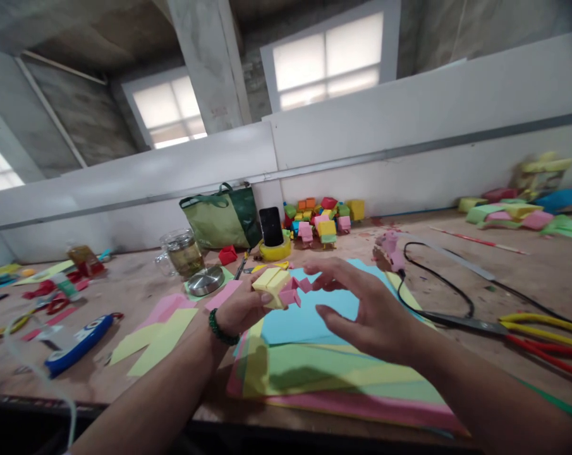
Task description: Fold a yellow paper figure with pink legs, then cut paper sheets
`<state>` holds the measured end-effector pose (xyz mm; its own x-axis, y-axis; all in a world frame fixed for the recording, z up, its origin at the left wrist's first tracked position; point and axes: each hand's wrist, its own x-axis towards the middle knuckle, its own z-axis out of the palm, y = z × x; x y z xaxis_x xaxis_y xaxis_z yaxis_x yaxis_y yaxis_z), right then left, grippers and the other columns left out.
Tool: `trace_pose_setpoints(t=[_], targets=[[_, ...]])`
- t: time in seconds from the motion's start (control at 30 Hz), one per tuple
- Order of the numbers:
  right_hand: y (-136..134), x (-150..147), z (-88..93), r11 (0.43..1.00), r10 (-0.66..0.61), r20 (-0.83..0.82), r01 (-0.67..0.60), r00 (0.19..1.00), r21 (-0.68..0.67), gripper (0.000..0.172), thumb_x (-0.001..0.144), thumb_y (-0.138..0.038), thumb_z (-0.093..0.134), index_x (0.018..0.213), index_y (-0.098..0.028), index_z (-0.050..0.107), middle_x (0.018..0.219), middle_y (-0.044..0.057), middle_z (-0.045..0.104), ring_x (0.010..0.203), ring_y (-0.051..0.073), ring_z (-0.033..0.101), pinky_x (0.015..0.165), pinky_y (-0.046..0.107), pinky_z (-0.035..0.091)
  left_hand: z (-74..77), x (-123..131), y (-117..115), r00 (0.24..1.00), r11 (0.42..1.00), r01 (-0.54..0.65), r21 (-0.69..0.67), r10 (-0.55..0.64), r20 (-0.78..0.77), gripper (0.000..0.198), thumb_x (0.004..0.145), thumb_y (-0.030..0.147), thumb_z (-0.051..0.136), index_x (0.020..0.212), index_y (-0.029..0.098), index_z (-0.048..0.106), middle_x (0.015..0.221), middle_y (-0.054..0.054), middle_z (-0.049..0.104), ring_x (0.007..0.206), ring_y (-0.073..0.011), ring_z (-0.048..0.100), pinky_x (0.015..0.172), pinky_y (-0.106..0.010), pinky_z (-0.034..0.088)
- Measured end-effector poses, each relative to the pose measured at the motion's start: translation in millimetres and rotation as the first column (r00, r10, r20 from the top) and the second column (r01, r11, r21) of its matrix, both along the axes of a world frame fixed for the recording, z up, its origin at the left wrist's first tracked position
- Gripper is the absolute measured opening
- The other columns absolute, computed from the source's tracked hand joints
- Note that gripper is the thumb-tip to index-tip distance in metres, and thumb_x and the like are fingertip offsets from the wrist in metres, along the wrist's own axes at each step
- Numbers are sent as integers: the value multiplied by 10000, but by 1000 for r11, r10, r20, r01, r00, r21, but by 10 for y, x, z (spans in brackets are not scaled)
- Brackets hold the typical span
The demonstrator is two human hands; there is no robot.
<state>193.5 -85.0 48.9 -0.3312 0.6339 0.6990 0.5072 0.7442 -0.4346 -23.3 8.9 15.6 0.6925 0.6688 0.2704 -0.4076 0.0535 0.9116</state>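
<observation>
My left hand, below a dark green bead bracelet, pinches a folded yellow paper box model with small pink paper parts on its right side. To the right of the model, my right hand hovers with thumb and fingers apart, holding nothing. Under both hands lies a stack of coloured paper sheets, with blue sheets on top and green, yellow and pink ones below. Pink and yellow paper strips lie left of my left wrist.
Behind stand a glass mug, its metal lid, a green bag, a phone on a yellow tape roll, and several paper models. Right are a pink glue gun with its cord and large scissors; a blue tool lies left.
</observation>
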Motion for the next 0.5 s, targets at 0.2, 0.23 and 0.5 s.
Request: trace_pose_setpoints(t=[0.2, 0.23, 0.5], targets=[[29, -80, -117, 999, 13, -12, -12, 1000, 51, 500, 792, -190, 672, 1243, -246, 466, 888, -10, 600, 755, 106, 574, 721, 249, 508, 2, 11, -22, 994, 994, 109, -17, -109, 1, 515, 552, 290, 776, 1005, 122, 596, 916, -77, 647, 682, -150, 607, 587, -255, 497], [20, -99, -125, 999, 29, -22, -28, 999, 30, 481, 800, -202, 666, 1236, -244, 466, 871, -12, 596, 746, 106, 570, 714, 248, 508, 3, 16, -29, 994, 994, 112, -17, -112, -1, 508, 541, 287, 766, 988, 113, 600, 909, -82, 646, 676, -153, 601, 577, -255, 487], [-46, -337, -199, 988, 83, -207, -108, 975, -112, 423, 854, -225, 585, 1247, -208, 432, 845, -8, 571, 704, 94, 534, 663, 223, 504, -59, -6, 17, 997, 997, 76, -26, -76, -14, 478, 472, 222, 704, 928, 123, 601, 876, -85, 644, 749, -195, 602, 613, -263, 452]])
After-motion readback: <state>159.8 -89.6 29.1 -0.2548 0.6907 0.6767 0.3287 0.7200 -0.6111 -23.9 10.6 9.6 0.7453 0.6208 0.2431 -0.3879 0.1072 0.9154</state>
